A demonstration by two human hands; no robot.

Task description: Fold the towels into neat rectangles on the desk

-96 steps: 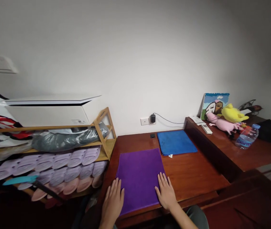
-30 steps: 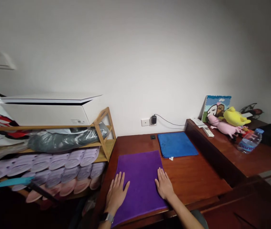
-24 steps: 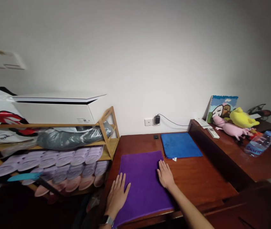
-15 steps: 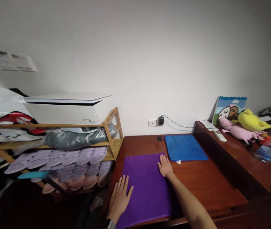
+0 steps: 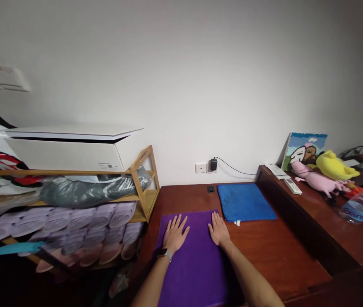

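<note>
A purple cloth [image 5: 194,264] lies spread flat on the reddish-brown wooden table [image 5: 283,251]. My left hand [image 5: 175,234] rests on its upper left part, palm down with the fingers apart, a watch on the wrist. Near the cloth's upper right corner, my right hand [image 5: 219,229] lies flat with its fingers stretched out. Neither hand grips anything. A folded blue cloth [image 5: 245,201] with a small white tag sits behind and to the right of the purple one, not touching my hands.
On the left stands a wooden rack [image 5: 151,200] with slippers [image 5: 96,219] and a white box [image 5: 69,153]. A raised ledge at right holds plush toys [image 5: 335,166], a remote [image 5: 292,186] and a plastic bottle [image 5: 362,207]. A black plug [image 5: 213,164] is in the wall.
My left hand has moved forward from the cloth's left edge onto its upper left part. My right hand stays near the upper right corner. The view has turned slightly right.
</note>
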